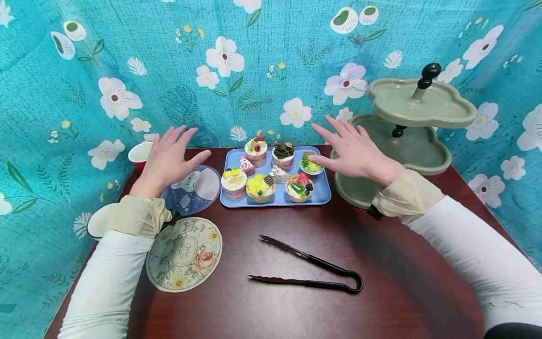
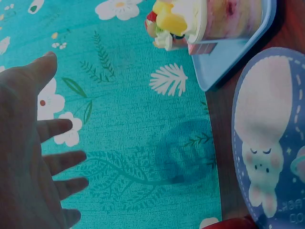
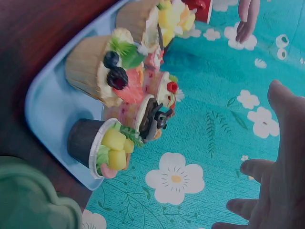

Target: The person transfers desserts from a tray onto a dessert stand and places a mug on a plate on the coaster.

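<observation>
Tray: blue, oblong (image 1: 322, 190), on the table (image 1: 228, 292) below the cloth, the centre of the clock used here (12 is the far side)
Middle of tray: a white cake slice (image 1: 279, 174)
Around the tray: fruit tart with strawberry (image 1: 299, 189) at 4, mango-topped tart (image 1: 260, 188) at 8, yellow-topped cup dessert (image 1: 234, 183) at 9, pink cake slice (image 1: 247, 165) at 10, red-topped cup dessert (image 1: 256, 151) at 11, chocolate-topped cup dessert (image 1: 283, 155) towards 1, small green-and-yellow dessert (image 1: 311, 165) between 2 and 3
Left hand: (image 1: 172, 155) raised between 9 and 10, fingers spread apart, well clear of the desserts
Right hand: (image 1: 353, 150) raised between 2 and 3, fingers likewise apart, in front of the stand as the head view shows it
Rabbit mat: round, blue (image 1: 196, 188), just beside the tray at 9
Flower mat: round (image 1: 185, 254), at 8
Tongs: black (image 1: 323, 264), lying at 5 with arms spread, tips towards 9
Red cup: white inside (image 1: 141, 154), past the left hand between 9 and 10
White dish: dark-rimmed (image 1: 100, 220), between 8 and 9, partly hidden by the sleeve (image 1: 114, 278)
Stand: green, tiered, black-knobbed (image 1: 449, 106), between 2 and 3
Cloth: turquoise, flowered (image 1: 262, 61), upright at 12
</observation>
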A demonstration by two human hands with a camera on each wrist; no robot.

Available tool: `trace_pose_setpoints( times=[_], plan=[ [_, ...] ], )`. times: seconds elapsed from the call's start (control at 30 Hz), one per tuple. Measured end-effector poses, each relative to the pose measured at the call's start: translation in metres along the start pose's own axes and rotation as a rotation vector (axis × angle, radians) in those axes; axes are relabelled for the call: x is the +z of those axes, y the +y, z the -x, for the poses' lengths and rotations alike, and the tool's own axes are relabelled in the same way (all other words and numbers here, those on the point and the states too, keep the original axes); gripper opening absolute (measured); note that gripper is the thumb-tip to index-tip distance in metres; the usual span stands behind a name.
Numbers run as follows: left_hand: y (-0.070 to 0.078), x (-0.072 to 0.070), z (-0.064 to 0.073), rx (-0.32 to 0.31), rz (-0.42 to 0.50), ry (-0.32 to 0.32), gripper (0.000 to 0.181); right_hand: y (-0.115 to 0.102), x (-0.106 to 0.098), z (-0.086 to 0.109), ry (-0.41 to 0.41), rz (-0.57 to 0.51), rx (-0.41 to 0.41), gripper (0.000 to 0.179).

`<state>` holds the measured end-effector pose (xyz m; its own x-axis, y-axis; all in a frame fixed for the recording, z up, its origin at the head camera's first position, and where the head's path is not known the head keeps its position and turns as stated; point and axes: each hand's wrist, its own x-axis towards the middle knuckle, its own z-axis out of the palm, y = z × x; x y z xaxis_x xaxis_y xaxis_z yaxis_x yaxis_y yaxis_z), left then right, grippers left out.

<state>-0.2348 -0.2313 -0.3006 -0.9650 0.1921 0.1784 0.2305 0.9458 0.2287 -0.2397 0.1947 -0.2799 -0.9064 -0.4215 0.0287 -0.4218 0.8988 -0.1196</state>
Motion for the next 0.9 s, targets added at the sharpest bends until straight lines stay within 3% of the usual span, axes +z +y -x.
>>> trace_pose_setpoints(
  times=[0.2,0.37,0.67,0.9],
  plan=[
    [0.005,0.009,0.011,0.126,0.077,0.069,0.067,0.005,0.007,0.027,0.070,-0.003,-0.062,0.085],
    [0.013,0.016,0.020,0.216,0.105,0.084,0.060,0.006,0.017,0.053,0.118,-0.037,-0.082,0.083],
    [0.032,0.026,0.030,0.380,0.122,0.014,0.044,0.002,0.038,0.098,0.136,-0.116,-0.111,0.073],
    [0.040,0.040,0.034,0.513,0.142,-0.057,0.032,-0.004,0.055,0.119,0.159,-0.158,-0.184,0.066]
  ],
)
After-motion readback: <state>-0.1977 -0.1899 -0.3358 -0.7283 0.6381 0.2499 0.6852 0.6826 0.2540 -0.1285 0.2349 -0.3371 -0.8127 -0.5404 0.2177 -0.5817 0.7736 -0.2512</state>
